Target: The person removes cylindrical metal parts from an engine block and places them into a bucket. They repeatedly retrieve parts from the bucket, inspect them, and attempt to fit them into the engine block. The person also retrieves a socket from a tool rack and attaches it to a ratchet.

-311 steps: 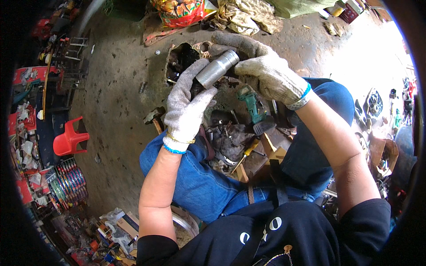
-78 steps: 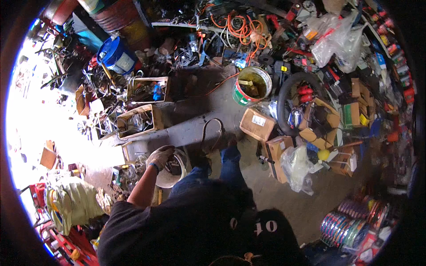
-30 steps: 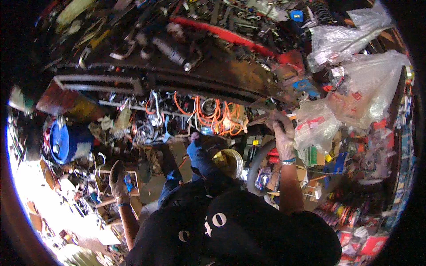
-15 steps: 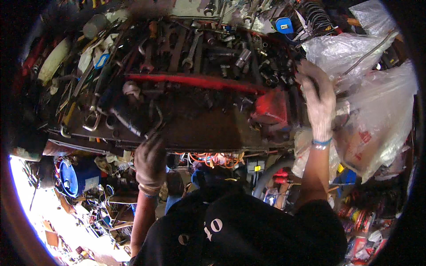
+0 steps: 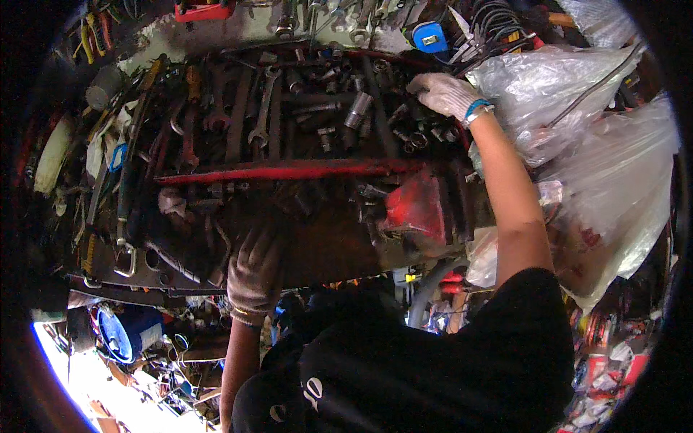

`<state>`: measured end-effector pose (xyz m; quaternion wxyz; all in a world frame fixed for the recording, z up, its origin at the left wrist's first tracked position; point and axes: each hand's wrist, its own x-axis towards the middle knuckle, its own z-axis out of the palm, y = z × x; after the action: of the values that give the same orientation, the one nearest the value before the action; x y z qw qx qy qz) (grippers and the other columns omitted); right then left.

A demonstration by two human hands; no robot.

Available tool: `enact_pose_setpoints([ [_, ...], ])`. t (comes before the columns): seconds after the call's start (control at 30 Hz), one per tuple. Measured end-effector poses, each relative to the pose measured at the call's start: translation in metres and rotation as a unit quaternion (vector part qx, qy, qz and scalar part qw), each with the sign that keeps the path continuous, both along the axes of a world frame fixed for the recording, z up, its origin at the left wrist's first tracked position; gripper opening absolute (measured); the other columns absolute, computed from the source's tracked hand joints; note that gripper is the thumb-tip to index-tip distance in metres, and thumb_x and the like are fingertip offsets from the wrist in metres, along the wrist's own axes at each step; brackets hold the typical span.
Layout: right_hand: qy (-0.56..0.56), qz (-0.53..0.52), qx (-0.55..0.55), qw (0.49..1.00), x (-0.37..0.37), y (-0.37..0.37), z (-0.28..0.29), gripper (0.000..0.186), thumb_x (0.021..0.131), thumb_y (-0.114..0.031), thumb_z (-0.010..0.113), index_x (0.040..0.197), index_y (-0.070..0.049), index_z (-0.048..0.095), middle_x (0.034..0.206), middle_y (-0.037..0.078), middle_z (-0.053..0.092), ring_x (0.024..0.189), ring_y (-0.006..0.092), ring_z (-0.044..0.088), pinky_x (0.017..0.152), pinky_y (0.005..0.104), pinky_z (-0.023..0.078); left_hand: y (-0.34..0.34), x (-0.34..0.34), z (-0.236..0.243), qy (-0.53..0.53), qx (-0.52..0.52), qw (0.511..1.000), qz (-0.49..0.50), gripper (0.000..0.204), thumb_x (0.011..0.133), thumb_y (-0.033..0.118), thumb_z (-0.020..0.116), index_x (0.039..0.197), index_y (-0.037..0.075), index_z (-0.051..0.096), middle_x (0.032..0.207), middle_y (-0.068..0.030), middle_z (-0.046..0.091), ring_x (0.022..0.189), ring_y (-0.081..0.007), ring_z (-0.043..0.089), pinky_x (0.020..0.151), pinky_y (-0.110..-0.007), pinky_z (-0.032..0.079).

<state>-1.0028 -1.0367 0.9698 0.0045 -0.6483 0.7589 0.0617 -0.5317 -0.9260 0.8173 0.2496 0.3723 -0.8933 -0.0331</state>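
My right hand [image 5: 444, 95], in a pale knit glove, reaches over the far right part of a tool tray with a red front rim [image 5: 289, 172]. Its fingers stretch leftward, a little bent, above several metal sockets; I see nothing in them, though their underside is hidden. Closest to it are small sockets [image 5: 417, 141] and a chrome socket [image 5: 359, 110]. My left hand [image 5: 254, 274], in a darker, soiled glove, rests at the near edge of the bench with fingers extended and nothing visibly held. Beside it lies a dark tool with a metal shaft [image 5: 177, 265].
An open-end wrench [image 5: 267, 105] lies in the tray. A red box-like piece [image 5: 419, 206] stands in front of it. Clear plastic bags [image 5: 606, 209] crowd the right, with a blue tape measure [image 5: 430, 37] and pliers [image 5: 468, 40] behind. Long tools [image 5: 126, 180] fill the left.
My right hand has swung left and away from me, from beside the plastic bags to above the tray's sockets. The left hand stays near the bench edge. The view has shifted too.
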Motion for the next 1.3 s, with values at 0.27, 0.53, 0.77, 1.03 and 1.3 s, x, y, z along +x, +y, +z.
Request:
enact_pose_setpoints([
  [0.27,-0.025,-0.079,0.094,0.992,-0.05,-0.031,-0.053,0.04,0.087,-0.024,0.053,0.124,-0.016,0.066,0.129,0.019,0.063,0.117,0.0401,0.06,0.099,0.0477,0.049,0.003,0.005,-0.011,-0.012,-0.009,1.0,0.02,0.051,0.076,0.02,0.065,0.126,0.013,0.065,0.138,-0.0096,0.057,0.126,-0.032,0.053,0.098,-0.047,0.048],
  [0.53,0.007,-0.063,0.138,0.988,-0.033,-0.046,-0.057,0.04,0.086,-0.033,0.06,0.123,-0.018,0.067,0.125,0.017,0.066,0.115,0.0379,0.062,0.099,0.0447,0.049,0.004,0.005,-0.008,0.008,0.015,1.0,0.021,0.051,0.074,0.024,0.065,0.124,0.015,0.065,0.138,-0.0072,0.058,0.126,-0.0298,0.054,0.094,-0.045,0.049],
  [0.77,0.019,-0.057,0.105,0.993,0.002,-0.068,-0.035,0.04,0.085,-0.033,0.061,0.116,-0.009,0.067,0.125,0.022,0.064,0.119,0.0399,0.059,0.1,0.0481,0.049,0.001,0.004,-0.005,-0.012,0.004,1.0,0.029,0.047,0.073,0.023,0.065,0.12,0.016,0.068,0.136,-0.0061,0.06,0.124,-0.029,0.056,0.092,-0.042,0.051],
  [1.03,0.022,0.069,0.017,0.997,0.05,-0.116,-0.046,0.036,0.089,-0.034,0.058,0.119,-0.016,0.065,0.121,0.017,0.066,0.116,0.0379,0.061,0.097,0.0512,0.049,0.002,-0.001,0.0,-0.004,-0.004,0.999,0.051,0.041,0.073,0.019,0.065,0.113,0.016,0.071,0.134,-0.004,0.062,0.121,-0.0271,0.058,0.091,-0.04,0.051],
  [1.3,0.046,0.103,-0.043,0.993,0.029,-0.15,-0.045,0.027,0.085,-0.02,0.058,0.106,-0.007,0.069,0.11,0.025,0.067,0.107,0.0418,0.064,0.092,0.0499,0.052,0.0,0.0,-0.002,-0.012,-0.015,0.999,0.033,0.044,0.073,0.019,0.065,0.116,0.017,0.07,0.134,-0.0039,0.062,0.121,-0.027,0.059,0.09,-0.04,0.051],
])
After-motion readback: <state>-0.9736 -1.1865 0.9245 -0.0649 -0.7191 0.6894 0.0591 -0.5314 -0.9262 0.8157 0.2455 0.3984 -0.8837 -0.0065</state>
